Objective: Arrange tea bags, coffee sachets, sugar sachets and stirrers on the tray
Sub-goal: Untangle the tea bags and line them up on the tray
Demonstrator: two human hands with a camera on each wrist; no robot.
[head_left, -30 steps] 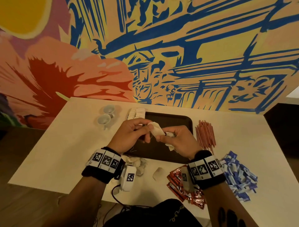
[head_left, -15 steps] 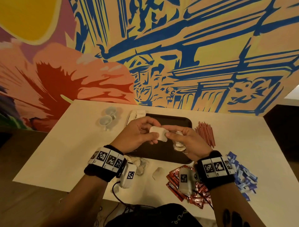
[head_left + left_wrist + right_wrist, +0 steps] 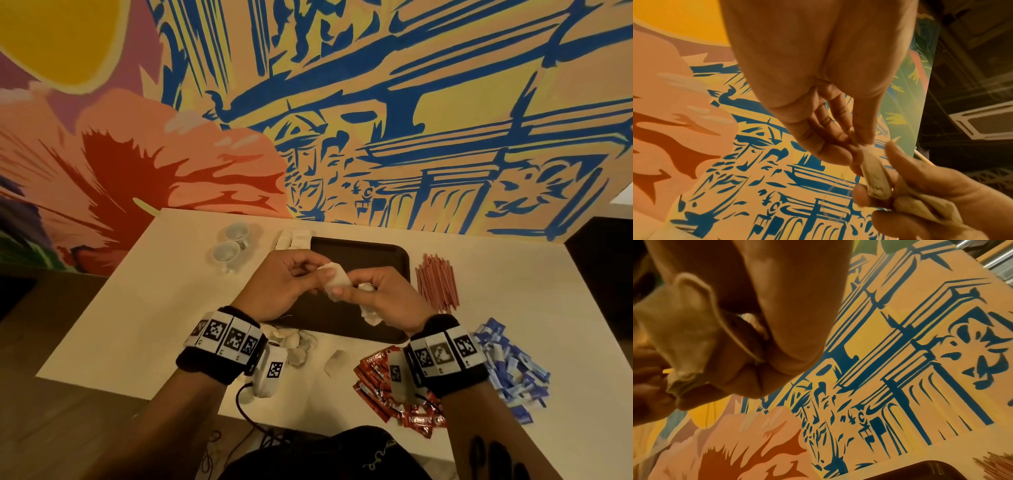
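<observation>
Both hands meet above the dark tray [image 3: 387, 253]. My left hand [image 3: 291, 281] pinches one end of a white tea bag [image 3: 337, 282]; the same tea bag [image 3: 876, 177] runs between both hands' fingertips in the left wrist view. My right hand [image 3: 383, 294] pinches its other end and holds more tea bags [image 3: 371, 313] bunched in the palm, tea bags [image 3: 684, 331] that fill the right wrist view's left side. Loose tea bags [image 3: 298, 346] lie near the table's front edge. Red coffee sachets [image 3: 380, 383], blue sugar sachets [image 3: 513, 370] and red stirrers [image 3: 436, 284] lie right of the tray.
Two small cups [image 3: 227, 248] stand at the back left of the white table [image 3: 137, 308]. A stack of white packets [image 3: 294, 238] sits by the tray's back left corner. A painted wall [image 3: 342, 102] rises right behind the table. A single tea bag [image 3: 335, 363] lies at the front.
The hands have stayed over the tray and kept working the tea bag between them; it has turned from upright to lying flatter between the fingertips.
</observation>
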